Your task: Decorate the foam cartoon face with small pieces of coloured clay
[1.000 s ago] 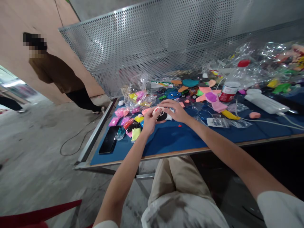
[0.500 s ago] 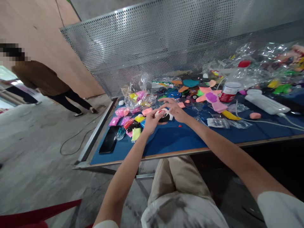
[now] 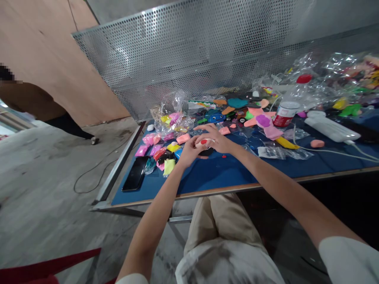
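A small white-and-black modelling clay piece (image 3: 205,142) with a red spot on it is held between my two hands, just above the blue tabletop. My left hand (image 3: 189,151) grips its left side, thumb against the white part. Over its right side curves my right hand (image 3: 218,140), thumb and fingers on the clay, with the forefinger reaching out to the left. Much of the black part is hidden by the fingers. A tiny red clay bit (image 3: 224,156) lies on the table to the right of the hands.
Clay packets (image 3: 169,167) and a black phone (image 3: 135,173) lie at left. A blue clay figure (image 3: 216,118), a red-labelled tub (image 3: 286,115), a red-capped bottle (image 3: 304,80) and a white power strip (image 3: 333,128) with cables stand beyond. A perforated metal panel (image 3: 189,51) backs the table. A person (image 3: 38,100) walks at left.
My right hand has come down over the clay piece and now grasps it, covering more of the black part. The person at the left has moved further left.
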Motion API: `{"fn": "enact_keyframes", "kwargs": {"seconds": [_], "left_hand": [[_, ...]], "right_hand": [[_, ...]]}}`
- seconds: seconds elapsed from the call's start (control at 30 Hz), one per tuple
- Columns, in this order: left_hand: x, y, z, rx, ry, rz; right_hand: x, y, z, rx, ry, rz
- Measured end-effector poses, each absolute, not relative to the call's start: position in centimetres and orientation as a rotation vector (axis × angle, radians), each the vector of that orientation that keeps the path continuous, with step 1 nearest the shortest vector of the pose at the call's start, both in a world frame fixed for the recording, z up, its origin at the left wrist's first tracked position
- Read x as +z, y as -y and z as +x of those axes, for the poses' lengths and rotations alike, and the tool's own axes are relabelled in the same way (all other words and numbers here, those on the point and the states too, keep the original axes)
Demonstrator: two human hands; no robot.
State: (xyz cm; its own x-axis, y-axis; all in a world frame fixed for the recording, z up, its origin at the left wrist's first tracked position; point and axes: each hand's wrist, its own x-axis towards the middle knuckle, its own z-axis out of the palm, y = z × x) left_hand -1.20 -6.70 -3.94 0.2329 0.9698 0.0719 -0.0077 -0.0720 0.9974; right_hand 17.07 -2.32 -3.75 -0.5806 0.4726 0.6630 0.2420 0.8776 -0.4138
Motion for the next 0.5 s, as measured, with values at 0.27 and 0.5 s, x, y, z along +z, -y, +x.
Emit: {"fn": "enact_keyframes", "kwargs": {"seconds": [0.27,0.5], "left_hand": [[-3.78,7.11,-1.23,1.002,-1.032,1.408],[-3.62,7.24,-1.36,0.933,-0.999,1.381]], "right_hand": [[-3.92,1.68,17.46,0.334,2.288,-0.465],[-4.0,1.53,17.52,0.382,2.276,-0.425]]}}
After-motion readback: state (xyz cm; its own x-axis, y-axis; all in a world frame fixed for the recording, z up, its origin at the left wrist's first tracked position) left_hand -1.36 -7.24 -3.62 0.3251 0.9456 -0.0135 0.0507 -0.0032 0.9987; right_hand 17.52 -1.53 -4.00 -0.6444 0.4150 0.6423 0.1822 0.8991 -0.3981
